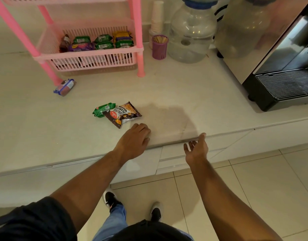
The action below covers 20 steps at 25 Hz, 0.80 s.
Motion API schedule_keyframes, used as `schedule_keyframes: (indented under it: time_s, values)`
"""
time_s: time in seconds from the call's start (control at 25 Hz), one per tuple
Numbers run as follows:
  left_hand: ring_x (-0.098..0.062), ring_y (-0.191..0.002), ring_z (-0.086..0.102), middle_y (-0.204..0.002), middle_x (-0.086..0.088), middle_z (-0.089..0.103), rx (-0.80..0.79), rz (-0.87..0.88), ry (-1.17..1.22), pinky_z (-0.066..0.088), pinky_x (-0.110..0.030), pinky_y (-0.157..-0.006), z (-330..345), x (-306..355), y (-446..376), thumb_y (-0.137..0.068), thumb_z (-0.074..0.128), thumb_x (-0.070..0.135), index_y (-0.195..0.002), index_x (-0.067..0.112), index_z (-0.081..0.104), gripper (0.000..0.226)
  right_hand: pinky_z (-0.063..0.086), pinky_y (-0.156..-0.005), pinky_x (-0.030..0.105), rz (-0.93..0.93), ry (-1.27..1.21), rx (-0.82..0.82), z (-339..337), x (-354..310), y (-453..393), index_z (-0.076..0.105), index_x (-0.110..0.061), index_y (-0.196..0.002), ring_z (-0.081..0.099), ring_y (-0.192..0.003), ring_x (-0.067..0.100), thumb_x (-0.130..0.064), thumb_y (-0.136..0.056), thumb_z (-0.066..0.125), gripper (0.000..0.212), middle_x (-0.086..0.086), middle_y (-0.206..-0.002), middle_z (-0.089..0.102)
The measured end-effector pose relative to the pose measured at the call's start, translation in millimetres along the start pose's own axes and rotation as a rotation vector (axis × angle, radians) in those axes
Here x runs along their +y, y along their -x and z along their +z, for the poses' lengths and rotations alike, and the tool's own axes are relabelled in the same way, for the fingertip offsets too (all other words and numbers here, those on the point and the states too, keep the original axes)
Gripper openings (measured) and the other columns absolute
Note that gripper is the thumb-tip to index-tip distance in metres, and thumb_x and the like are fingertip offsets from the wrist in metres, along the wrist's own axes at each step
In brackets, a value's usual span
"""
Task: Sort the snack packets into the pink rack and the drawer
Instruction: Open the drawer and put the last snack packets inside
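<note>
Left hand [134, 140] palm-down near peanut packet [122, 114] (fingers loose, empty); right hand [196, 149] splayed, empty

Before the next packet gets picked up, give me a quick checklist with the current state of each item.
1. Left hand free: ok, holds nothing, hovering near the peanut packet.
2. Right hand free: ok, open at the counter edge.
3. Peanut packet reachable: ok, just beyond the left fingers.
4. Green packet unobstructed: not ok, partly under the peanut packet.
5. Pink rack has room: cannot tell.
6. Drawer open: not ok, looks closed.
</note>
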State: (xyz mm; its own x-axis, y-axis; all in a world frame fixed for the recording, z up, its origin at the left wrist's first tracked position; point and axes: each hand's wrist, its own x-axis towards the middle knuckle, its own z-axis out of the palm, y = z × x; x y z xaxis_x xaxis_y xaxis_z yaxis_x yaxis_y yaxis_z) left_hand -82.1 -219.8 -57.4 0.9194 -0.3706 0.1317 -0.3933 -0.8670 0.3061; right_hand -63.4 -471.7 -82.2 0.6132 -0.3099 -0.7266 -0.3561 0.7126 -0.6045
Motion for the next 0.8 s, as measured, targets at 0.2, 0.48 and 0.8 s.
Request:
schedule_keyframes:
  time_s: [0.2,0.48,0.8]
  values:
    - [-0.024,-0.105,0.053,-0.123,-0.006,0.059,0.042,-0.033,0.009,0.050,-0.036,-0.088,4,7,7,-0.097,0.055,0.018,-0.120,0.009,0.063,0.026,0.058,-0.087,0.042,-0.004,0.026,0.048,12,-8,2,0.059,-0.020,-0.093,0.066,-0.100,0.023,-0.045,-0.099,0.053,0.026,0.010,-0.109,0.067]
    - [-0.022,-0.113,0.052,-0.130,-0.002,0.056,-0.030,-0.095,0.026,0.051,-0.040,-0.090,1,7,4,-0.098,0.052,0.020,-0.126,0.012,0.060,0.030,0.055,-0.095,0.047,0.037,-0.025,-0.140,-10,-7,-8,0.061,-0.006,-0.123,0.067,-0.107,0.029,-0.037,-0.096,0.063,0.041,0.015,-0.117,0.069]
    - [-0.023,-0.094,0.053,-0.105,-0.005,0.059,-0.010,-0.062,-0.051,0.051,-0.042,-0.077,-2,11,-6,-0.095,0.054,0.015,-0.103,0.010,0.064,0.014,0.063,-0.075,0.040,-0.058,0.225,0.214,-58,12,8,0.063,-0.003,-0.093,0.074,-0.083,0.027,-0.043,-0.075,0.084,0.049,0.014,-0.093,0.071]
